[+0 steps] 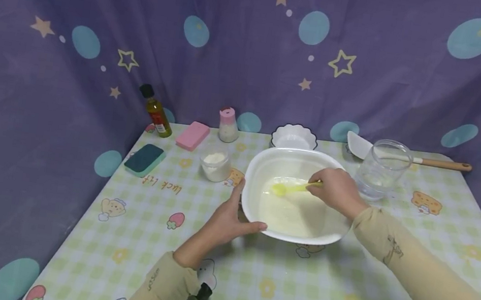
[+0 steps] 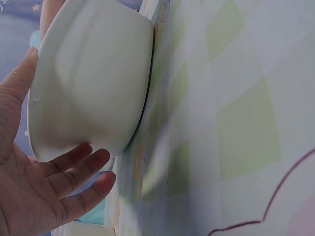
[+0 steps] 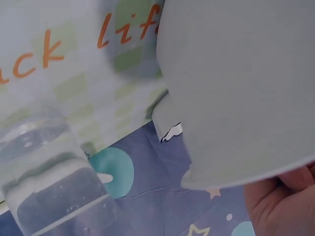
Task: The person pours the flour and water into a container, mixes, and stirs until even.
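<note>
Head view, centre of frame. The large white bowl (image 1: 295, 199) sits on the counter (image 1: 294, 291), holding a shallow pool of pale liquid in its lower half. My right hand (image 1: 337, 189) reaches in over the bowl's right rim, fingers curled around the handle of the yellow spatula (image 1: 290, 187). The spatula's long axis runs almost level across the frame: handle at right inside my grip, blade at left over the bowl's middle, at the upper edge of the liquid. The blade thus lies left of my right hand.

My left hand (image 1: 230, 220) is at the bowl's lower-left rim, thumb lying along the rim's lower edge and fingers against the outer wall. The left wrist view shows the fingers (image 2: 74, 162) straight and spread, cupping the bowl's (image 2: 93, 83) underside rather than clamping it. My left hand is nearer the bowl's wall; my right is nearer its contents.

Right of the bowl, just beside my right wrist, stands a clear glass jar (image 1: 383, 170); it also shows at lower left of the right wrist view, blurred. A small glass of white powder (image 1: 215, 163) stands left of the bowl, near its upper-left rim.
</note>
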Tool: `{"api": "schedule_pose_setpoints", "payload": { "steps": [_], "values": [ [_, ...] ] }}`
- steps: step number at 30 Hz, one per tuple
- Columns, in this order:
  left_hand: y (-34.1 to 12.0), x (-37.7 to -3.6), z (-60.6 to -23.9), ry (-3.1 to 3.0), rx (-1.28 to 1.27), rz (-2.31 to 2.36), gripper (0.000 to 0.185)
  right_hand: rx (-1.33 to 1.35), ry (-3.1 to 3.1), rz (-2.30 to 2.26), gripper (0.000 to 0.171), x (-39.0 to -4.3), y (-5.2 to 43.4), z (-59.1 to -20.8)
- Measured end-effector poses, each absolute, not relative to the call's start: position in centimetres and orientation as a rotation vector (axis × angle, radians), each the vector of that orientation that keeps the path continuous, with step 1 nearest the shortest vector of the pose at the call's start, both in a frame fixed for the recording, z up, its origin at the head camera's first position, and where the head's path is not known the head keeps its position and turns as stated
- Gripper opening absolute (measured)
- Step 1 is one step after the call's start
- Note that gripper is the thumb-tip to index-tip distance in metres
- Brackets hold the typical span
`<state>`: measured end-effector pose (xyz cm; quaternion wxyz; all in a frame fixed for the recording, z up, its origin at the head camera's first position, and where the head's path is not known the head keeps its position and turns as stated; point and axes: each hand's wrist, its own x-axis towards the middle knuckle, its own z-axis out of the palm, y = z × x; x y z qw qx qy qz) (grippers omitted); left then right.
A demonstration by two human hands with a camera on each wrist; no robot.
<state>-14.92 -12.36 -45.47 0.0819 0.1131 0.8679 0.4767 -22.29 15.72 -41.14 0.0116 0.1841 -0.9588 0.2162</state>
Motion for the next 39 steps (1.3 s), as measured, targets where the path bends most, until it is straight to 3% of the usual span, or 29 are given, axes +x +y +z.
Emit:
{"api": "schedule_pose_setpoints", "payload": {
  "steps": [20, 39],
  "values": [
    [-12.3, -15.0, -45.3, 2.595, 0.312, 1.405, 0.124, 0.425, -3.028, 0.687, 0.018, -22.6, 19.7, -39.6],
    [-12.4, -15.0, -45.5, 2.590, 0.335, 1.424, 0.124, 0.607, -3.152, 0.660, 0.012, -21.2, 22.2, -37.2]
  ]
}}
